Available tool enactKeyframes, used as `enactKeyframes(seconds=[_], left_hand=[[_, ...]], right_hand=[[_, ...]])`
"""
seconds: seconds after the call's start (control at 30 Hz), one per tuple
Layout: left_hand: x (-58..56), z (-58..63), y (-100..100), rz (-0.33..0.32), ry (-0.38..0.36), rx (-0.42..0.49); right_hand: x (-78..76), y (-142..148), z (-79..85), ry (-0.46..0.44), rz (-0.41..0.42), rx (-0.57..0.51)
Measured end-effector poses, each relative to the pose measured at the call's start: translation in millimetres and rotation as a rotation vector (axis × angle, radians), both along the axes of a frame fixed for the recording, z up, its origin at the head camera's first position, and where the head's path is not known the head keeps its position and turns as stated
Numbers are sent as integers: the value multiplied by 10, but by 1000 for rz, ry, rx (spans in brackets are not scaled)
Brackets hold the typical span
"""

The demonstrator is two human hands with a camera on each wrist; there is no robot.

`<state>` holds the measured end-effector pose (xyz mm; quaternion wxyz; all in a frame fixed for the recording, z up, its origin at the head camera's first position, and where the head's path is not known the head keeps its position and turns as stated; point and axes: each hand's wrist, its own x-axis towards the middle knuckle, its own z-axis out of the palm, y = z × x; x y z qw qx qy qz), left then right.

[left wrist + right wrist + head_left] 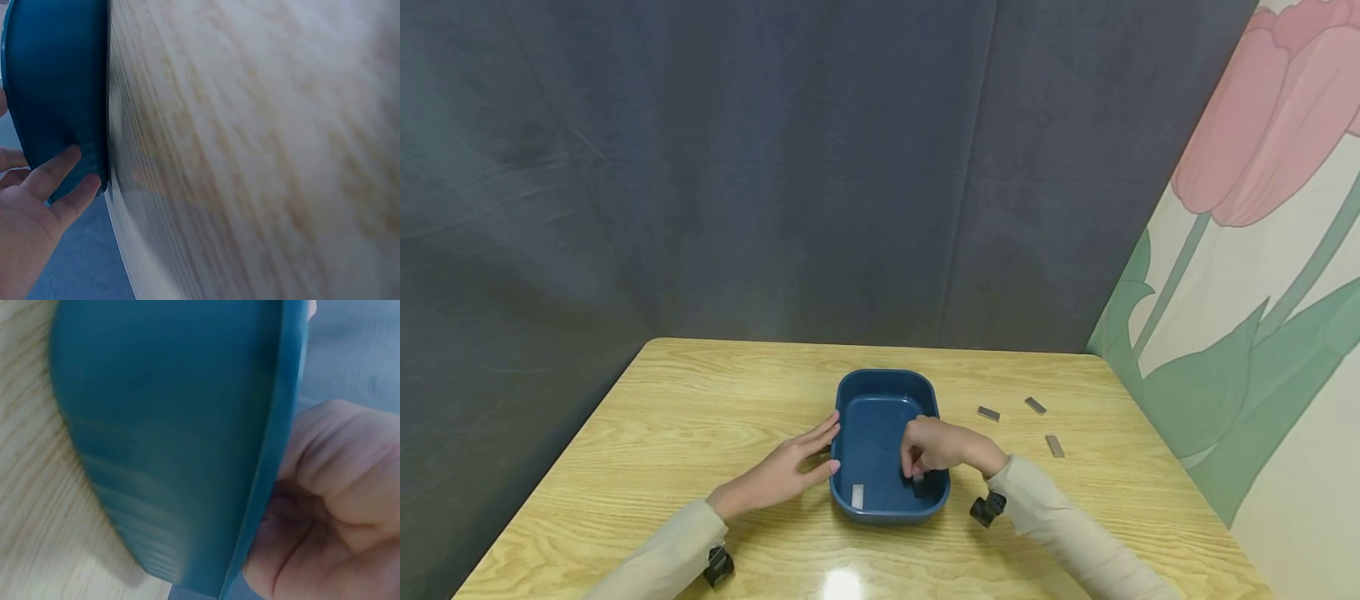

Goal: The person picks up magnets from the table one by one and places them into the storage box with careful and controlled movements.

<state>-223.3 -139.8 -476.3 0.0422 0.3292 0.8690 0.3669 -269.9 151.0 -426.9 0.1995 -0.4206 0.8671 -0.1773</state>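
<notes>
"What could go wrong from here?"

"The blue tray [876, 433] might slide or swivel, I'd say, if the left hand [782, 475] pressed too hard. Its fingers are spread and nearly straight, tips resting against the outer wall, with nothing gripped."

"And the right hand [942, 443]?"

"Its fingers reach down inside the tray, curled, thumb and fingertips drawn close together on what looks like a dark piece [920, 483]. A weak pinch could let that tip or drop crooked, and the wrist, passing over the rim behind those fingers, could bump the tray."

"How do the things look?"

"The tray stands between the two hands' fingers: deep, round-cornered, smooth inside, ridged along part of its outer wall. The pieces are small, flat oblongs. A pale piece [857, 497] lies in the tray, left of the right fingertips and just over the wall from the left ones. Three greyish pieces [1055, 447] lie apart on the table [737, 392], out to the right of the right fingers. The dark one is partly covered by the fingertips; I can't make out its full shape."
</notes>
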Motion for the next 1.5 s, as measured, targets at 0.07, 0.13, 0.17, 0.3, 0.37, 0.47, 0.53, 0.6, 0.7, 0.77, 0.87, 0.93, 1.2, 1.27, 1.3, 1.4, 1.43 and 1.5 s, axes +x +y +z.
enactKeyframes(seconds=[0.07, 0.13, 0.17, 0.3, 0.37, 0.47, 0.53, 0.6, 0.7, 0.77, 0.87, 0.93, 1.2, 1.27, 1.3, 1.4, 1.43, 1.5], left_hand=[[3, 1, 1, 0, 2, 2], [7, 4, 2, -1, 6, 4], [8, 4, 2, -1, 7, 5], [1, 3, -2, -2, 6, 3], [-5, 0, -4, -2, 2, 0], [-10, -1, -6, -2, -1, -2], [-9, 0, -5, -1, -2, -4], [-7, 4, -5, 0, -2, -6], [-4, 10, -3, 2, -5, -7], [-4, 14, -2, 1, -6, -7], [-4, 17, 1, 4, 1, -11], [-5, 19, 3, 7, 6, -14], [-4, 12, 4, 11, 9, -15], [-1, 12, 3, 12, 8, -15], [1, 13, 3, 14, 7, -16], [6, 18, 3, 15, 2, -13], [6, 18, 3, 15, 2, -13], [8, 20, 4, 15, 3, -10]], right_hand=[[8, -4, 5, 10, -2, 8], [16, -9, 10, 25, 1, 16], [19, -11, 11, 36, 5, 20], [22, -12, 7, 67, 20, 29], [21, -14, 4, 70, 21, 33], [22, -19, 2, 62, 12, 40], [26, -26, 2, 57, 4, 46], [33, -30, 3, 57, -1, 48], [42, -34, 4, 61, -12, 47], [43, -34, 1, 61, -24, 49], [40, -37, -4, 55, -47, 52], [38, -39, -9, 54, -59, 56], [51, -48, -16, 78, -64, 73], [51, -52, -18, 89, -60, 77], [53, -54, -19, 94, -58, 77], [51, -61, -21, 108, -53, 89], [50, -64, -21, 112, -55, 96], [52, -68, -22, 116, -58, 107]])
